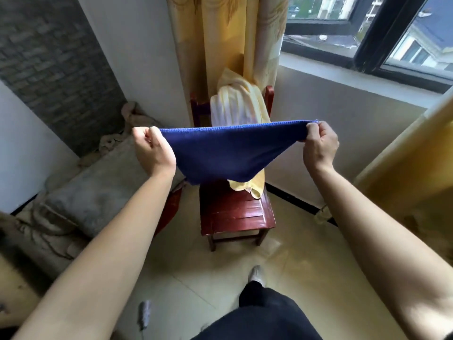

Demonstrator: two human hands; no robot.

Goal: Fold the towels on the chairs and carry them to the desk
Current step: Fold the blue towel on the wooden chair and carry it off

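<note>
A dark blue towel (228, 153) hangs stretched in the air above a dark red wooden chair (235, 212). My left hand (152, 148) pinches its left corner and my right hand (320, 143) pinches its right corner, both at the same height. The towel sags to a point in the middle, just over the seat. Behind it a pale yellow and white striped towel (235, 104) is draped over the chair's backrest, and its lower end (250, 187) lies on the seat. The desk is not in view.
A yellow curtain (225, 45) hangs behind the chair, beside a window (367, 28) at the upper right. A bed with grey bedding (98, 187) fills the left side. Another yellow curtain (402, 173) is at right. My leg and shoe (256, 278) stand on the tiled floor.
</note>
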